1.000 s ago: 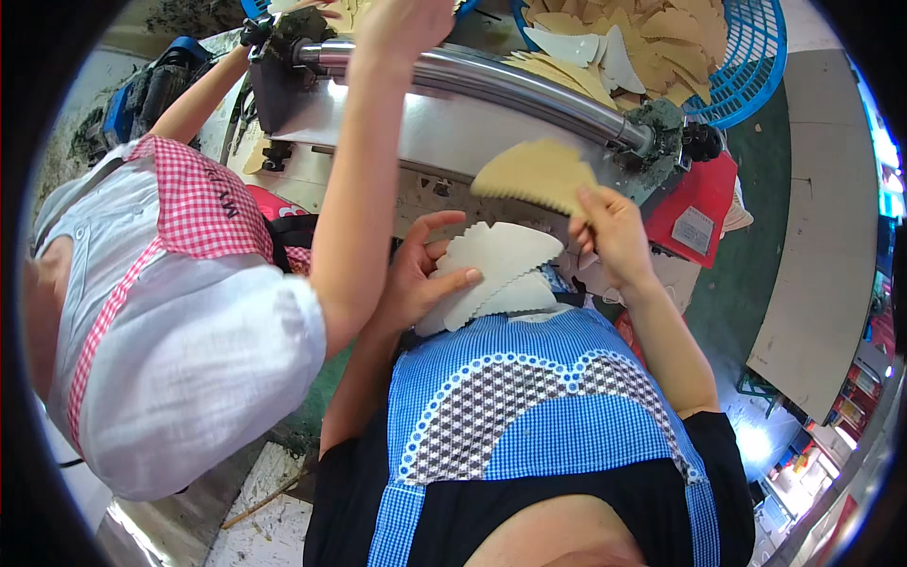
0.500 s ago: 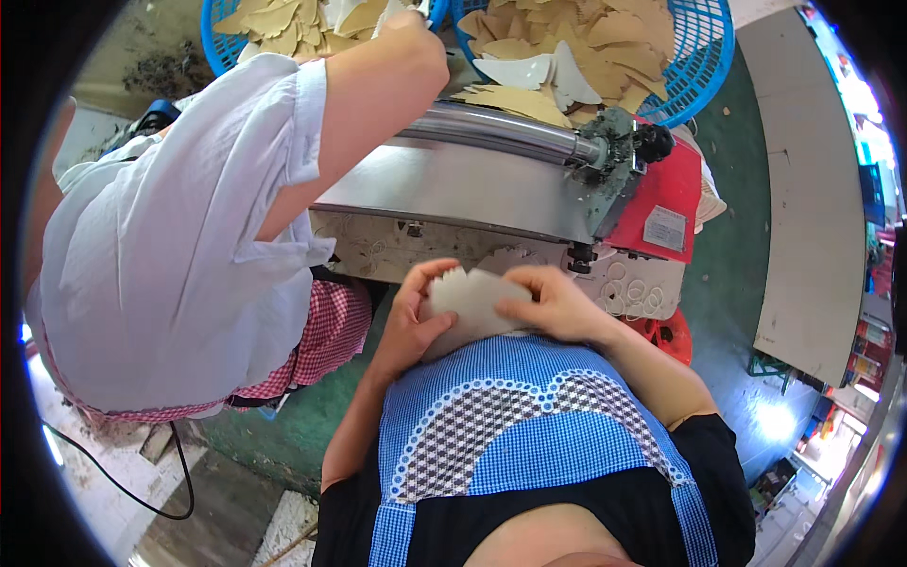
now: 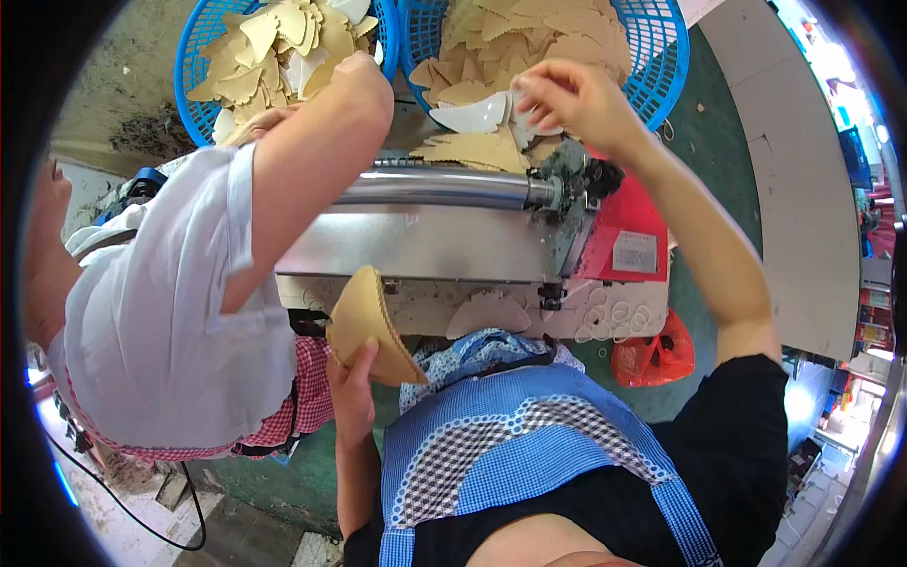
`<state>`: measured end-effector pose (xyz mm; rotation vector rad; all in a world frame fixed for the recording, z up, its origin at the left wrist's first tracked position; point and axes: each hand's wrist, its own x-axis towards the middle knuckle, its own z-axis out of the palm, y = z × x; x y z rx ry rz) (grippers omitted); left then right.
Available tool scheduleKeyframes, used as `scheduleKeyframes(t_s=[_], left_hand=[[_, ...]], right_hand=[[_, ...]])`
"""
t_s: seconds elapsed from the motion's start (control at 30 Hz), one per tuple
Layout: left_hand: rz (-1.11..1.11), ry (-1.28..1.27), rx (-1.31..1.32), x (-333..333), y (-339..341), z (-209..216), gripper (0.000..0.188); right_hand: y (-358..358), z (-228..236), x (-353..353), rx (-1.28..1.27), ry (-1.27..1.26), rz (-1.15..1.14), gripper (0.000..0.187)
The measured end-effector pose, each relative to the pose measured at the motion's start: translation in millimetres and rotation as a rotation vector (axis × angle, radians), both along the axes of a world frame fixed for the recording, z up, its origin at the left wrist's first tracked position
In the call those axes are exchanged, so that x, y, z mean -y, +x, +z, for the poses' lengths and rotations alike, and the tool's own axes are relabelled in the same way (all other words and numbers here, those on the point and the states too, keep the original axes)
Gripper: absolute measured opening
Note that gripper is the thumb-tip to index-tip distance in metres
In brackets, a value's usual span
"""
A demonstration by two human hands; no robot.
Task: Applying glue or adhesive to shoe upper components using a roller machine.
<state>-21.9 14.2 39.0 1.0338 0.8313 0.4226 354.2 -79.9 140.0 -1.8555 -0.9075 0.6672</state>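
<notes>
My left hand (image 3: 352, 397) grips a stack of tan, fan-shaped cut pieces (image 3: 361, 317) with zigzag edges, tilted in front of my apron. My right hand (image 3: 588, 102) is stretched out over the near side of the right blue basket (image 3: 673, 57). Its fingers are bent and apart, with no piece seen in them. Just left of these fingers lies a white curved piece (image 3: 472, 115). Tan pieces (image 3: 557, 26) fill that basket, and more tan pieces (image 3: 477, 151) lie at its near edge.
A machine with a steel roller (image 3: 435, 187) and red end housing (image 3: 628, 222) stands before me. White rings (image 3: 619, 315) and a pale piece (image 3: 487, 314) lie on its ledge. A co-worker's arm (image 3: 316, 142) reaches to the left blue basket (image 3: 189, 76). A red bag (image 3: 652, 357) hangs below.
Both hands were together around a pale stack at my apron. My right hand has let go and moved forward to the basket; my left hand keeps a stack, now showing its tan side.
</notes>
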Motion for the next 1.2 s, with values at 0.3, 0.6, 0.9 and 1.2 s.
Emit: scheduleKeyframes(t_s=[0.3, 0.6, 0.9, 1.2], left_hand=[[0.278, -0.021, -0.28, 56, -8, 12, 0.037], [0.287, -0.033, -0.397, 50, 18, 22, 0.032], [0.027, -0.115, -0.056, 29, 41, 37, 0.044], [-0.467, 0.253, 0.142, -20, 227, 84, 0.037]], right_hand=[[130, -198, -48, -0.53, -0.453, -0.282, 0.023], [156, -176, -44, 0.48, -0.01, -0.08, 0.019], [183, -143, -12, -0.698, 0.145, -0.389, 0.008], [70, -26, -19, -0.883, 0.3, -0.042, 0.008]])
